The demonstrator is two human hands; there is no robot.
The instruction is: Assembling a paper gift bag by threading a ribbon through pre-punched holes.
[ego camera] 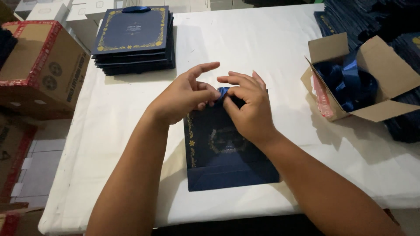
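Flat navy bag [227, 161] lies near the table's [262, 48] front edge, about mid-width, bottom fold toward the person, top edge away. Lying flat keeps it from shifting while both hands work at the top, and puts that top edge within easy reach.

Left hand [183, 98]: thumb and bent fingers pinched together at the bag's top edge, index finger lifted clear and pointing right. It seems to have the blue ribbon [223, 91] end, but the contact point is hidden behind the knuckles.

Right hand [249, 109]: thumb and forefinger closed on the same ribbon from the other side, remaining fingers fanned out loosely above; heel of the hand rests on the bag's face, which likely pins it down. Hands meet tip to tip right at the ribbon, so it reads as a two-handed pinch on one short piece. Can't tell if it passes through a hole.

Stack [133, 41] of matching bags with gold borders sits at the far left corner, squared up, a ribbon handle showing on the top one. Well apart from the hands.

Open carton [385, 70] at the right edge, flaps out, full of loose blue ribbon, opening turned toward the person and near the right hand. More dark bags [363, 17] piled behind it at the far right corner.

Cardboard box [39, 65] off the table's left edge.
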